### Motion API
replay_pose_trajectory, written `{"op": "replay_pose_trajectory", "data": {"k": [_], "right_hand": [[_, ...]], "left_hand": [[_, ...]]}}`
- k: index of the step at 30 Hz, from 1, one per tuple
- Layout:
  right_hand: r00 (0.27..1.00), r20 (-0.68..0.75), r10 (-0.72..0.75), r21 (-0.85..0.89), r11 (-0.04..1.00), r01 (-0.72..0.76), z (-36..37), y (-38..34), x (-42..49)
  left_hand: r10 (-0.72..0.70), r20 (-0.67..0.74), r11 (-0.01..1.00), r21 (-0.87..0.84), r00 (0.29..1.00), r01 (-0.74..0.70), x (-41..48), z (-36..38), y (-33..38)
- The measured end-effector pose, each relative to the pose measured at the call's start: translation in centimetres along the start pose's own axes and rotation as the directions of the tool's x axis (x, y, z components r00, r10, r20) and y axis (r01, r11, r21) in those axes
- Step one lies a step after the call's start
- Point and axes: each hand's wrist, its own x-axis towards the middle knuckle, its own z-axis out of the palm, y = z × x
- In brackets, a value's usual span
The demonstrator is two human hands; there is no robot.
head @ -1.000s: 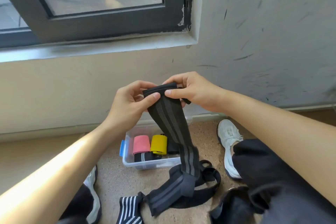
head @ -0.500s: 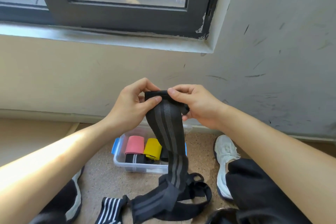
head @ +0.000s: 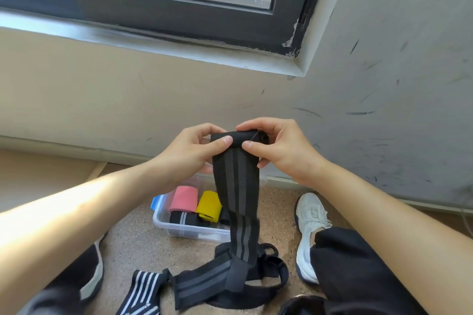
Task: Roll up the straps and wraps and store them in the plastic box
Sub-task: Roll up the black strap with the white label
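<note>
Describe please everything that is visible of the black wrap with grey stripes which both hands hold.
The black wrap is a long, flat band, seemingly woven elastic, with grey stripes along its length. Its top end is turned into a small roll, pinched by the left hand and the right hand, thumbs in front. A loose thread shows there. It hangs down in front of the plastic box, and its lower part lies bent on the floor.

Bare forearms extended forward, left hand (head: 188, 152) and right hand (head: 285, 153) close together, thumbs pinching black wrap (head: 236, 181)
</note>
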Motion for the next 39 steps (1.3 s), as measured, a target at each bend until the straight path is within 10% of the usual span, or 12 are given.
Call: {"op": "replay_pose_trajectory", "data": {"k": [12, 24, 31, 39], "right_hand": [[0.966, 0.113, 0.231, 0.225, 0.941, -0.251, 0.4, 0.2, 0.5], [0.993, -0.005, 0.121, 0.156, 0.981, -0.119, 0.2, 0.3, 0.2], [0.998, -0.004, 0.064, 0.056, 0.996, -0.064, 0.8, 0.5, 0.2], [0.929, 0.182, 0.323, 0.232, 0.904, -0.36, 0.6, -0.1, 0.2]], "left_hand": [[0.292, -0.056, 0.947, 0.155, 0.955, -0.281, 0.1, -0.1, -0.5], [-0.088, 0.071, 0.995, -0.03, 0.994, 0.09, -0.2, -0.3, 0.6], [-0.018, -0.017, 0.999, -0.033, 1.0, 0.018, 0.0, -0.1, 0.1], [0.2, -0.019, 0.978, 0.069, 0.98, -0.198, 0.0, -0.2, -0.1]]}}
